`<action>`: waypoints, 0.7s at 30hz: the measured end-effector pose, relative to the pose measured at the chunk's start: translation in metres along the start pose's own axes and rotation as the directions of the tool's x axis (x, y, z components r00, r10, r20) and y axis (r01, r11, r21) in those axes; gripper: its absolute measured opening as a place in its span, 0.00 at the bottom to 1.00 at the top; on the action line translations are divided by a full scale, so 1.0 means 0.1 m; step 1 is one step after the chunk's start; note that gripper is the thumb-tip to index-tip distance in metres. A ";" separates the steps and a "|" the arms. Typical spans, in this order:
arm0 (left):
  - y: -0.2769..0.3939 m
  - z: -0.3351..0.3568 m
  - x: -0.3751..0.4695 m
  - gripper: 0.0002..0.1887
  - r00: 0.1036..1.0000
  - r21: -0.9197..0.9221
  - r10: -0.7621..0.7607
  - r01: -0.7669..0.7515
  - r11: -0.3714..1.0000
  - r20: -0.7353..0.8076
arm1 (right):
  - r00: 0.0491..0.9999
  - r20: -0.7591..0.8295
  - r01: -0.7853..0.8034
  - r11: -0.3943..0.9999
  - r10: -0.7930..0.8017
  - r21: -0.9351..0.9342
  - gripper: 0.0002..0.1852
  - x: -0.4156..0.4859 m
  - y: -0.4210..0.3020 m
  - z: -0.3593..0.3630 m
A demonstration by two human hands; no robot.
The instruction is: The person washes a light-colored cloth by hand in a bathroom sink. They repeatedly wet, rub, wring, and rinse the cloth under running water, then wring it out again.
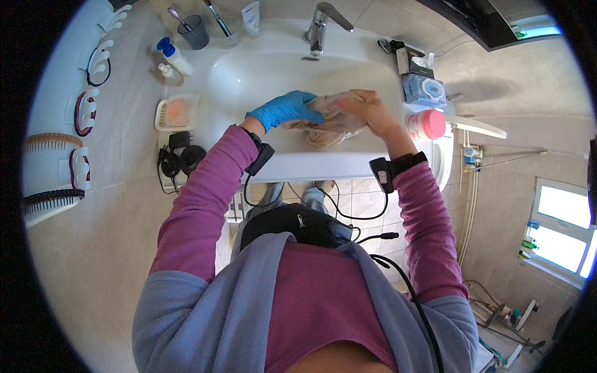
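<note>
A crumpled beige cloth [333,119] is stretched between my two hands, above the front part of the white washbasin [261,70]. My left hand [289,109] wears a blue disposable glove and grips the cloth's left side. Bare, my right hand [371,109] pinches its upper right side. Part of the cloth hangs in folds below my fingers. Behind it stands a chrome mixer tap [318,35], and no water shows at its spout.
Left on the rim are a soap dish [175,113], pump bottles [175,57], a grey tumbler [193,33] and a black power adapter [179,140]. Rightward stand a wipes pack [423,90] and a pink-lidded jar [425,125]. Black cables [359,218] hang from my wrist straps.
</note>
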State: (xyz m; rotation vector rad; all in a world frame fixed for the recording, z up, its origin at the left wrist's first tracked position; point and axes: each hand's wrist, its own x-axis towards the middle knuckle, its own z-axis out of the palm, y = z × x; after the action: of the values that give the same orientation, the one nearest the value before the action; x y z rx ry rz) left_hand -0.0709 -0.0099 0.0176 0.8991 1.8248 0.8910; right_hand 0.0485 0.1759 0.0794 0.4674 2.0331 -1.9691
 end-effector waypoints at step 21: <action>-0.14 -0.05 0.08 0.16 0.982 -0.982 -0.073 -0.180 -0.061 -0.176 | 0.862 -0.325 0.248 0.883 -0.390 -0.399 0.21 0.18 0.16 0.06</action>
State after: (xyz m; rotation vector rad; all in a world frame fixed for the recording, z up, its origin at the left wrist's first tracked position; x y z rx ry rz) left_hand -0.0816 -0.0110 0.0039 -0.1913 0.6404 2.0152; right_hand 0.0386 0.1706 0.0573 0.4999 2.8181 -1.7215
